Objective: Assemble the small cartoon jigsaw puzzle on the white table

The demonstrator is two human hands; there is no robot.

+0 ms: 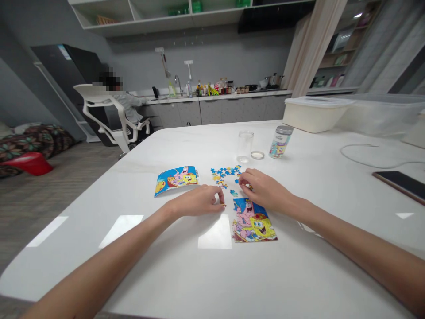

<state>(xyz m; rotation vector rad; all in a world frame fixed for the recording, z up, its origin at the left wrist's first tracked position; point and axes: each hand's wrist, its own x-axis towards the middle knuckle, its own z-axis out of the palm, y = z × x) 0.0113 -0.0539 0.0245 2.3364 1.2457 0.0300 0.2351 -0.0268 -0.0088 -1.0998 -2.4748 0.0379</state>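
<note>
My left hand [204,199] rests low over the table, thumb and forefinger pinching a small puzzle piece [223,204]. My right hand [260,188] is curled with its fingertips down among the loose pieces; what they grip, if anything, is hidden. Just below it lies a partly joined cartoon puzzle [254,221], showing a yellow and a pink figure on blue. Loose puzzle pieces [227,172], mostly blue and yellow, are scattered beyond my hands, and a single blue piece [233,193] sits between them. Behind my left hand, a curved picture sheet [177,179] carries similar figures.
Beyond the pieces stand a clear jar [245,146], a ring-shaped lid [257,155] and a printed canister [280,141]. A phone [401,186], a cable [358,165] and a cream box [315,115] are at right. A person sits on a white chair [99,102] far left.
</note>
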